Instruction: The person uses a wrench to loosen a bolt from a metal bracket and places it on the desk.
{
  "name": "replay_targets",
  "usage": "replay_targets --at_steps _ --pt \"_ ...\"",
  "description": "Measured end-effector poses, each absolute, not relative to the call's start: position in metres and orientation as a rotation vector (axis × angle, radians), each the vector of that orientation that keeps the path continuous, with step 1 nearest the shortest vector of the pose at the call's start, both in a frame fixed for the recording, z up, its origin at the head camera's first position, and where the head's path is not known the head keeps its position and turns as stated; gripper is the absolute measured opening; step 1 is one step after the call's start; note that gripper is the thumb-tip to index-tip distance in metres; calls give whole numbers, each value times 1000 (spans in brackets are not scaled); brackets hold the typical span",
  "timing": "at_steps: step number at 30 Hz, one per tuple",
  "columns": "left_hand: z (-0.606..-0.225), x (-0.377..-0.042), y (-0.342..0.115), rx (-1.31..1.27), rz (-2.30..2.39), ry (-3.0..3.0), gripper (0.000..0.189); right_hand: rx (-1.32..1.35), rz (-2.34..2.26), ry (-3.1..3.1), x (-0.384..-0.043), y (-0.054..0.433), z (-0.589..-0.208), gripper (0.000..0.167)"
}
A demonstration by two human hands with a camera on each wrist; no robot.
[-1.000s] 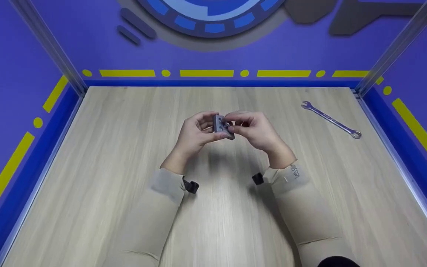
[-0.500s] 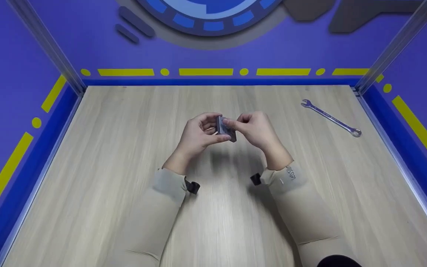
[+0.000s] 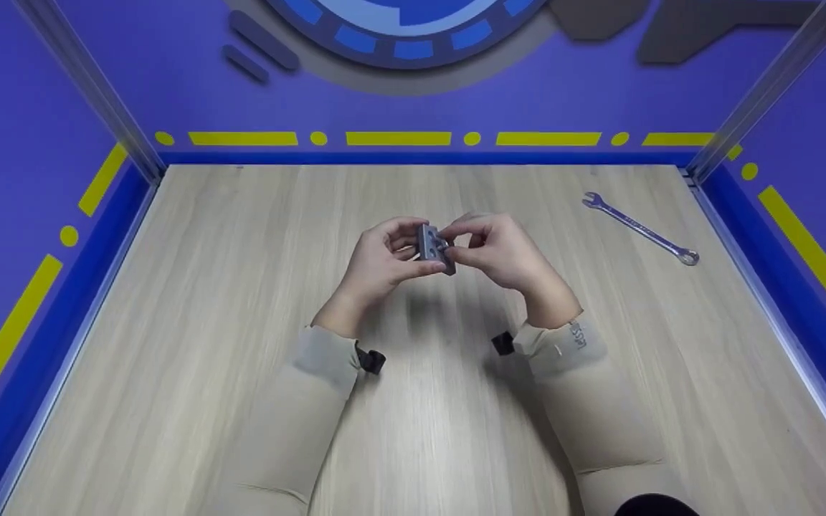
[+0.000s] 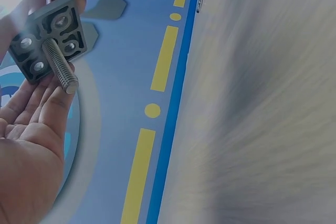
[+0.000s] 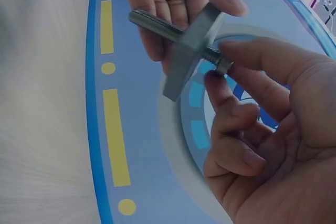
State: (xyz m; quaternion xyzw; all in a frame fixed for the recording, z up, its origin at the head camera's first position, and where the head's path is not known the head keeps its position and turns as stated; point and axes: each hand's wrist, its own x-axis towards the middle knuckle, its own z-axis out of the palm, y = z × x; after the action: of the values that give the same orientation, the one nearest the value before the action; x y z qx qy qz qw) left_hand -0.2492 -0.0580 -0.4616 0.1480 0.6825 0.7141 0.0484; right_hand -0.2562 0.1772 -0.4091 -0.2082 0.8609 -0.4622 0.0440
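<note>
A small grey square plate [image 3: 427, 245] with holes near its corners is held up off the table, tilted. My left hand [image 3: 377, 254] holds it by opposite edges between thumb and fingers. Through its centre runs a threaded bolt [image 4: 62, 69], whose long end sticks out in the left wrist view. On the plate's other side, a shorter threaded stretch ends in a hex piece [image 5: 224, 67]; whether it is the bolt's head or a nut I cannot tell. The thumb and index finger of my right hand [image 3: 500, 249] pinch at this end, with the other fingers curled.
A combination wrench [image 3: 641, 229] lies slantwise on the wooden table [image 3: 205, 308] at the back right. Blue panels with yellow marks [image 3: 399, 138] rise at the back and sides, joined by metal corner posts [image 3: 764, 100].
Half a second ago my right thumb lay across the plate's face; now thumb and index finger pinch at the bolt's end. My right wrist has shifted slightly right. My left hand stays nearly still.
</note>
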Motion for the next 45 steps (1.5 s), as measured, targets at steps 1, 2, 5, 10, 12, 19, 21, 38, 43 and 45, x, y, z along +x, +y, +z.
replay_targets --at_steps 1,2,5,10,12,19,21,38,43,45 --pt "-462 -249 -58 451 2175 2078 73 -653 -1404 2630 -256 177 -409 25" --pt "-462 -249 -58 452 2174 2078 73 -664 -1398 2627 -256 178 -409 25" --pt "-463 -248 -59 448 2168 2084 73 -678 -1393 2614 -256 178 -409 27" --pt "-464 -247 -60 432 2165 2106 73 -524 -1614 2457 -259 179 -409 31" --pt "-464 -247 -60 421 2167 2115 73 -422 -1696 2416 -260 179 -409 31" --pt "-464 -247 -59 431 2167 2108 73 -246 -1406 2648 -260 170 -412 51" --pt "-465 -247 -59 443 2172 2101 73 -269 -1354 2666 -260 167 -413 53" --pt "-464 -248 -61 441 2123 2134 75 -783 -1351 2647 -254 174 -411 24" --pt "-463 -248 -64 427 2138 2141 74 -735 -1423 2623 -256 178 -409 34" --pt "-462 -248 -65 412 2151 2152 74 -661 -1469 2630 -256 179 -408 35"
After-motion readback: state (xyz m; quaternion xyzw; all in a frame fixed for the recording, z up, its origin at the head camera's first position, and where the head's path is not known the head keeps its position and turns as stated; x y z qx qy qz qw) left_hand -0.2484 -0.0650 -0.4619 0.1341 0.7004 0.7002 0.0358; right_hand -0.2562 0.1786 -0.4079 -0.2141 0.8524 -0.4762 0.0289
